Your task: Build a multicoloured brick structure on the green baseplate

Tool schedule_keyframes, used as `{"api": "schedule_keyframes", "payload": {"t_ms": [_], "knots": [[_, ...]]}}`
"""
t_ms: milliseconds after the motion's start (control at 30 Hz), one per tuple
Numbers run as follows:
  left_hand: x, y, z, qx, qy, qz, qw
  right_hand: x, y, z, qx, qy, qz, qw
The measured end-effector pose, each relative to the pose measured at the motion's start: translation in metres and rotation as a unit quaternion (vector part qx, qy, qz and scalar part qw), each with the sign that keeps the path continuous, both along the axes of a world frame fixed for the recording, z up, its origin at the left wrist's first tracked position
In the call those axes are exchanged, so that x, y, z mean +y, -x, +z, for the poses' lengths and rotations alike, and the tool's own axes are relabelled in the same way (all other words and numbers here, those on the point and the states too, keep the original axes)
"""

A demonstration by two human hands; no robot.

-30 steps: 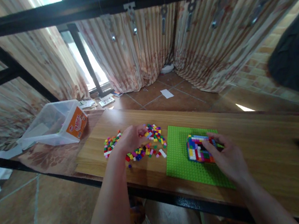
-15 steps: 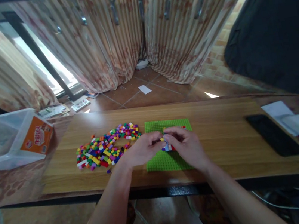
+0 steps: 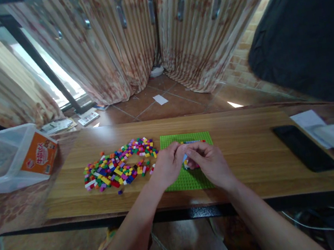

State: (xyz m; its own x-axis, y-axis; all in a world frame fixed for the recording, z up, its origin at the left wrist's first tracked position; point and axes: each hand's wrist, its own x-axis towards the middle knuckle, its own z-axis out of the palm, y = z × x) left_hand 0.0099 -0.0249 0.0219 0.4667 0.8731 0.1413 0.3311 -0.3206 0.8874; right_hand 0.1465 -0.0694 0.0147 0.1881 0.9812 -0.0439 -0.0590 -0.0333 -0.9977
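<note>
Over the green studded baseplate (image 3: pixel 192 183), my left hand (image 3: pixel 170 163) and my right hand (image 3: pixel 211 163) meet fingertip to fingertip. Pinched where they touch is a small light blue toy brick (image 3: pixel 185 156), mostly covered by the fingers. Behind and under the hands, a row of coloured bricks (image 3: pixel 193 141) sits on the baseplate, partly hidden by my right hand. Left of the baseplate spreads a pile of loose toy bricks (image 3: pixel 110 170) in many colours.
The wooden table (image 3: pixel 246 142) carries a black phone-like slab (image 3: pixel 305 147) at the right, with white papers (image 3: pixel 309 123) beyond it. A clear plastic bin (image 3: pixel 4 157) with an orange label stands at the left. One purple brick (image 3: pixel 120 192) lies apart near the front edge.
My left hand has turned and shifted slightly right, its fingers now closed against my right fingertips. The light blue brick shows less between them. The view has shifted slightly.
</note>
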Motion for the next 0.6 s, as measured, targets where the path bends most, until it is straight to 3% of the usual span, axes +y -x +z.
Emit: {"api": "schedule_keyframes", "payload": {"t_ms": [200,433,600], "knots": [[0.0026,0.0005,-0.0032,-0.076,0.086,-0.033,0.993,-0.0013,-0.0015,-0.0008,0.015,-0.015,0.016,1.0],[-0.0011,-0.0017,0.0015,-0.156,0.235,-0.034,0.959,-0.0046,-0.0036,-0.0011,0.015,-0.018,0.033,0.999],[0.0064,0.005,-0.0011,-0.154,0.229,0.009,0.961,-0.0051,-0.0058,0.0007,0.017,-0.033,0.034,0.999]]}}
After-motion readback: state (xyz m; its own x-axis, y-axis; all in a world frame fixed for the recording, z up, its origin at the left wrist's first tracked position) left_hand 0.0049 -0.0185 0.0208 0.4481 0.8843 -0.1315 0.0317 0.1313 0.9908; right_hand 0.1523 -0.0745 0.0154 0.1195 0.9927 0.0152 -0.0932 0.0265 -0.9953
